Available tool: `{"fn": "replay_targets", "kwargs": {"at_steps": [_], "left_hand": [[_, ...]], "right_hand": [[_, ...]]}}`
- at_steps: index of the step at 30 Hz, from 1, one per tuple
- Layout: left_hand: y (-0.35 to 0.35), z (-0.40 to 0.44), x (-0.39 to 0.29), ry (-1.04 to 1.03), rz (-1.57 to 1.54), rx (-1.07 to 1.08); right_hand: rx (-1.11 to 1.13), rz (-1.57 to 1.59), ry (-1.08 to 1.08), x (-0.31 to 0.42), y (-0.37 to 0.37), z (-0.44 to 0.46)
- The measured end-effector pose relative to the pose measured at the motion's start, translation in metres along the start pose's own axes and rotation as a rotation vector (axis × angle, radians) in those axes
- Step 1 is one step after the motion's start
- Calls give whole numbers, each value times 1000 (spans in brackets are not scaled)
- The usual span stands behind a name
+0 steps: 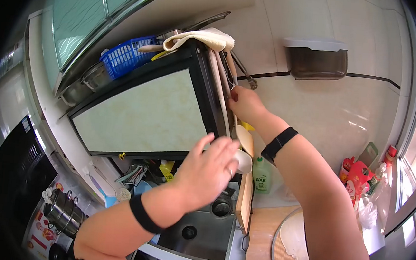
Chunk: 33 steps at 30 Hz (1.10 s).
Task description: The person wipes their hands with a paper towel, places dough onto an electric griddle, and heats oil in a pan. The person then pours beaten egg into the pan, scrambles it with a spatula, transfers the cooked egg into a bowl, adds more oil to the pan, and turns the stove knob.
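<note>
My right hand (246, 103) is raised to the side of the dark-framed cabinet (204, 85), its fingertips pinched together among hanging utensil handles. What they grip is too small to make out. Lower down, my left hand (207, 174) has its fingers stretched out and slightly blurred, in front of the cabinet's bottom corner. Right beside those fingers hangs a white ladle (244, 163); whether they touch it I cannot tell. A beige spoon (244, 141) hangs just above the ladle. Over the cabinet's top corner lies a folded cream cloth (208, 38).
Below is a steel sink (199, 239), with a wooden board (244, 201) standing at its right edge. A green AXE bottle (262, 176) stands by the wall. Flat dough (293, 237) lies on a round board at lower right. A blue basket (128, 55) sits atop the cabinet.
</note>
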<state>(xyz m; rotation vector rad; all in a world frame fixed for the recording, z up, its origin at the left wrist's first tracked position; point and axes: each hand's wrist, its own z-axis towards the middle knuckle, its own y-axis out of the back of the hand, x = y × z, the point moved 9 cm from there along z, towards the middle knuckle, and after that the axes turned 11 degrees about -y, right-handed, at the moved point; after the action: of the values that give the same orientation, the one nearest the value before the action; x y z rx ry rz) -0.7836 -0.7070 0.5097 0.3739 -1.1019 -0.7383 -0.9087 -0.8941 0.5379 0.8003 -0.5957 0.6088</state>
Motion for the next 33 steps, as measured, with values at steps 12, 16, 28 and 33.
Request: {"fn": "replay_targets", "kwargs": {"at_steps": [12, 16, 28, 33], "left_hand": [[26, -71, -77, 12, -382, 128], [28, -80, -78, 56, -395, 167], [-7, -175, -114, 315, -657, 341], [-27, -216, -125, 477, -803, 246]], "right_hand": [[-188, -235, 91, 5, 71, -13], [-330, -207, 88, 13, 95, -6], [-26, 781, -411, -115, 100, -145], [5, 1169, -592, -131, 63, -223]]}}
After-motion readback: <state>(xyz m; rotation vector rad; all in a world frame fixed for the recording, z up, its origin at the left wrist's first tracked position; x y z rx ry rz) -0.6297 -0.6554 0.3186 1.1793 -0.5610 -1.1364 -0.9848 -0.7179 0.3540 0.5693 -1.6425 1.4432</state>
